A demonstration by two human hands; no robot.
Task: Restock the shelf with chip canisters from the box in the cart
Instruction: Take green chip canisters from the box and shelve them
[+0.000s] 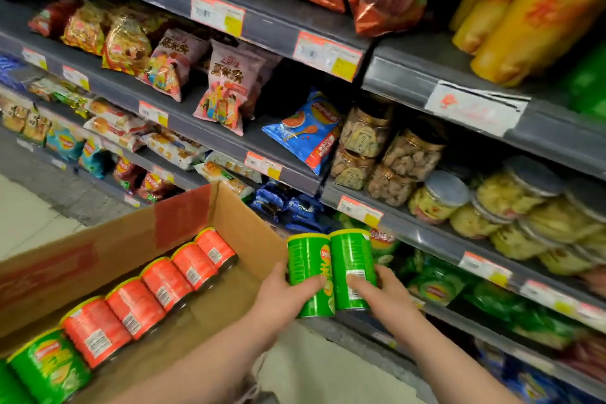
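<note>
Two green chip canisters are held upright side by side in front of the shelves. My left hand (285, 297) grips the left green canister (308, 267). My right hand (385, 297) grips the right green canister (352, 259). Just beyond them, a lower shelf (423, 236) holds more green canisters (436, 289) lying under its edge. The open cardboard box (137, 239) at lower left holds a row of several red canisters (164, 284) on their sides and a green canister (49, 367) at the near end.
Grey shelves with price tags carry snack bags (226, 88), a blue chip bag (305, 131) and clear cookie jars (387, 154). Tall yellow tubes (524, 6) stand at upper right. A pale tiled floor (23, 210) shows at left.
</note>
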